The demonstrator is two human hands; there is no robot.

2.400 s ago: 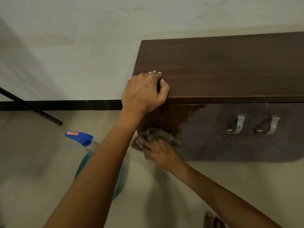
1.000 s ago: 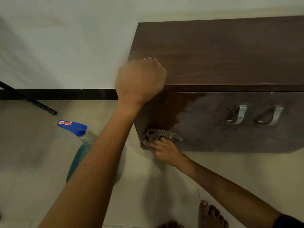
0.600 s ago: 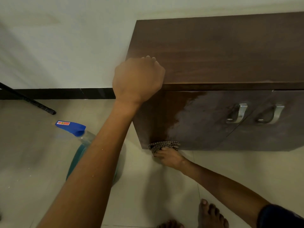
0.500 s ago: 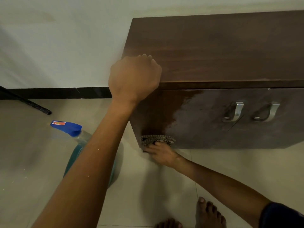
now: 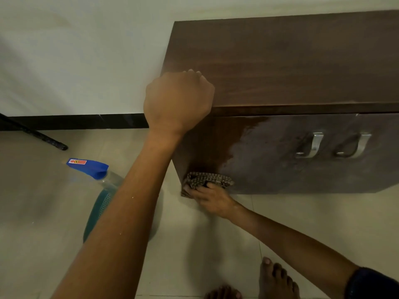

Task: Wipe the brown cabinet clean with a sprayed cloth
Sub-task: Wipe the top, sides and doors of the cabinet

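Observation:
The brown cabinet (image 5: 291,67) stands against the wall, with two metal handles (image 5: 311,145) on its doors. The left part of the front looks dark and wet, while the area to its right looks dull and grey. My left hand (image 5: 178,102) rests on the cabinet's top front-left corner, fingers curled over the edge. My right hand (image 5: 212,198) holds a bunched patterned cloth (image 5: 207,180) against the bottom-left corner of the front, just above the floor.
A spray bottle with a blue head (image 5: 88,167) and blue liquid stands on the tiled floor left of the cabinet, partly behind my left forearm. A black rod (image 5: 36,135) leans at far left. My bare feet (image 5: 276,279) are at the bottom edge.
My right hand has moved the cloth down the left of the cabinet front to its bottom corner, and the wet dark patch reaches lower. My left hand stays on the corner.

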